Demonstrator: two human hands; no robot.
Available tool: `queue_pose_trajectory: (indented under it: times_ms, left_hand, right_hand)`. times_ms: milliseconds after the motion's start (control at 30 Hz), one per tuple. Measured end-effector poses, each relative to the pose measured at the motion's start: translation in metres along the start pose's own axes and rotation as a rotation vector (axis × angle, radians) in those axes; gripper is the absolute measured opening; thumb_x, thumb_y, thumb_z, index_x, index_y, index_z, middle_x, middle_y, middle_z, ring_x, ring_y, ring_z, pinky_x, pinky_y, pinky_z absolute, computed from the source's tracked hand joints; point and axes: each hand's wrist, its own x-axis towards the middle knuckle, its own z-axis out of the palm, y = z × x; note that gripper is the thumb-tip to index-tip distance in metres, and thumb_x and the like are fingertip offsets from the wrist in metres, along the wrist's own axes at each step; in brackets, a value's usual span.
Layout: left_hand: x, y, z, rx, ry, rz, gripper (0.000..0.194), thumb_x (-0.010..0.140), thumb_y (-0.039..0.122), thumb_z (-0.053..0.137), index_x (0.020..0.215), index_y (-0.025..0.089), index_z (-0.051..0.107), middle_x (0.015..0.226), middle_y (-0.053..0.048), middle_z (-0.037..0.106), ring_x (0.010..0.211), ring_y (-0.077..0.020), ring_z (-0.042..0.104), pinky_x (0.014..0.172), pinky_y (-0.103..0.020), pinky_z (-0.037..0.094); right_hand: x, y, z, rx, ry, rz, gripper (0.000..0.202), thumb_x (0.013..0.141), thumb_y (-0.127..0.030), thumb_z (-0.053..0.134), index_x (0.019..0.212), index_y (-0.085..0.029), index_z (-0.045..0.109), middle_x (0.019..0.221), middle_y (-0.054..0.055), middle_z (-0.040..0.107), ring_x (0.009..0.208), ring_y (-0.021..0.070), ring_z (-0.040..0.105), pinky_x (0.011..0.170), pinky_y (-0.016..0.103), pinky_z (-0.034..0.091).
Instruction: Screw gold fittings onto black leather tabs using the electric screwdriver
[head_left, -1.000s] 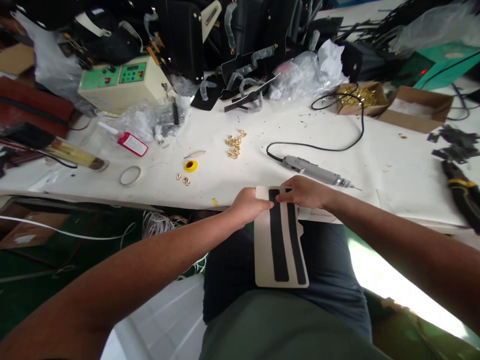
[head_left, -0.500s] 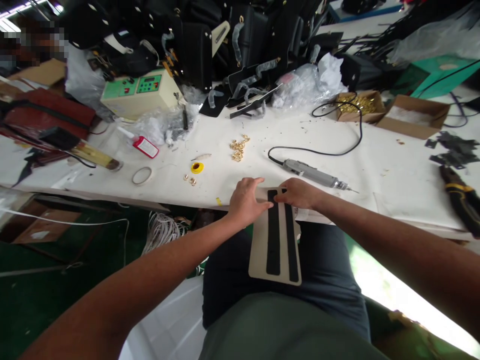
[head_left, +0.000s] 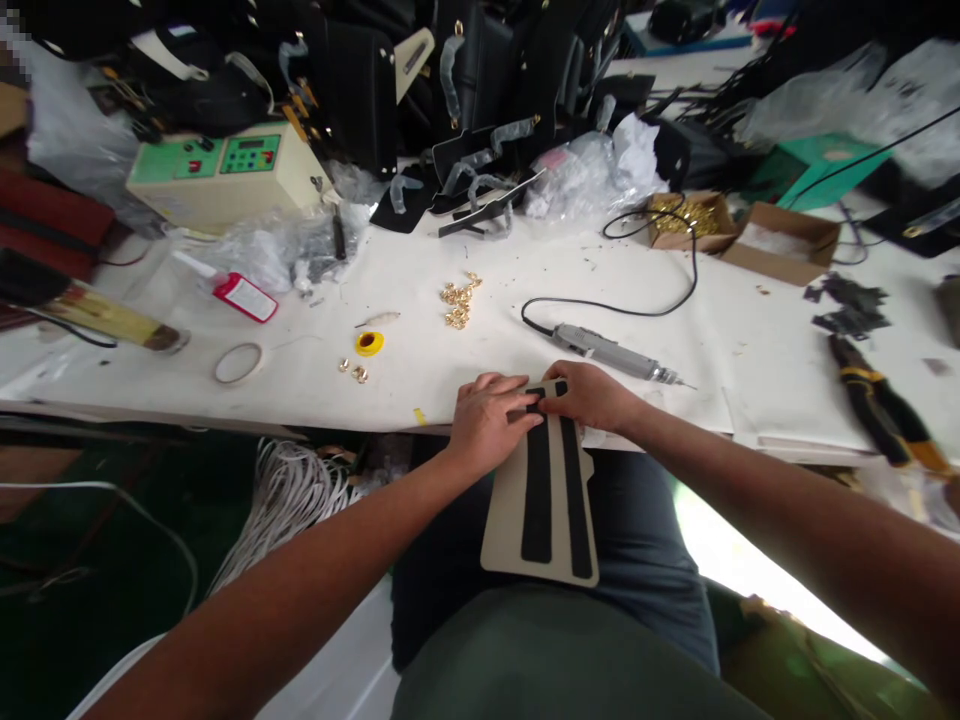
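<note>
A beige flat board [head_left: 504, 510] with two black strips [head_left: 537, 495] along it rests on my lap, its top end at the table's front edge. My left hand [head_left: 489, 418] lies on the board's top left, fingers spread over the left strip's end. My right hand [head_left: 589, 394] pinches the top of the strips at the board's upper right. Both hands touch each other there. A grey corded rotary tool [head_left: 609, 352] lies on the table just beyond my right hand.
On the white table [head_left: 420, 300] lie gold rings [head_left: 456, 301], a yellow tape roll [head_left: 370, 343], a white tape ring [head_left: 238, 363], a red-labelled glue bottle [head_left: 240, 295], a beige control box [head_left: 217, 170], cardboard boxes [head_left: 780, 240], pliers [head_left: 881, 405] and black bags at the back.
My left hand has slid forward onto the board, its fingers now over the left strip's top. The board has tilted slightly; the view has shifted.
</note>
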Motion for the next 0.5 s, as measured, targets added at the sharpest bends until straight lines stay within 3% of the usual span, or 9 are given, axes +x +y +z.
queue_pose_trajectory:
  times_ms: [167,267,367,500]
  left_hand:
    - [0.002,-0.007,-0.001,0.028,0.006,0.011,0.023,0.089,0.033,0.083,0.111,0.035,0.083,0.137,0.001,0.075,0.128,-0.0318,0.062,0.106,-0.053,0.05]
    - [0.003,-0.013,0.002,0.022,0.03,0.035,0.023,0.09,0.035,0.08,0.112,0.035,0.083,0.137,0.001,0.075,0.13,-0.0331,0.062,0.108,-0.054,0.05]
    - [0.003,-0.016,0.003,0.004,0.022,0.03,0.021,0.09,0.037,0.079,0.111,0.036,0.083,0.136,0.002,0.075,0.13,-0.0337,0.062,0.108,-0.055,0.05]
    - [0.005,-0.016,0.002,0.004,0.033,0.025,0.02,0.09,0.038,0.079,0.109,0.036,0.084,0.136,0.002,0.075,0.129,-0.0346,0.063,0.106,-0.056,0.05]
  right_hand:
    - [-0.011,0.003,0.0,-0.084,0.136,-0.04,0.033,0.08,-0.038,0.083,0.106,-0.021,0.074,0.09,0.004,0.076,0.084,0.0215,0.069,0.071,0.029,0.047]
    - [-0.025,0.022,-0.006,-0.07,0.308,-0.115,0.028,0.087,-0.038,0.077,0.11,-0.023,0.074,0.099,0.003,0.077,0.081,0.0181,0.069,0.075,0.029,0.049]
    - [-0.042,0.058,-0.027,-0.038,0.548,-0.134,0.018,0.092,-0.038,0.068,0.099,-0.024,0.077,0.095,0.003,0.077,0.078,0.0173,0.069,0.075,0.03,0.051]
    - [-0.057,0.126,-0.074,-0.088,0.783,0.108,0.025,0.088,-0.043,0.063,0.091,-0.023,0.079,0.091,0.007,0.079,0.078,0.0217,0.07,0.077,0.034,0.052]
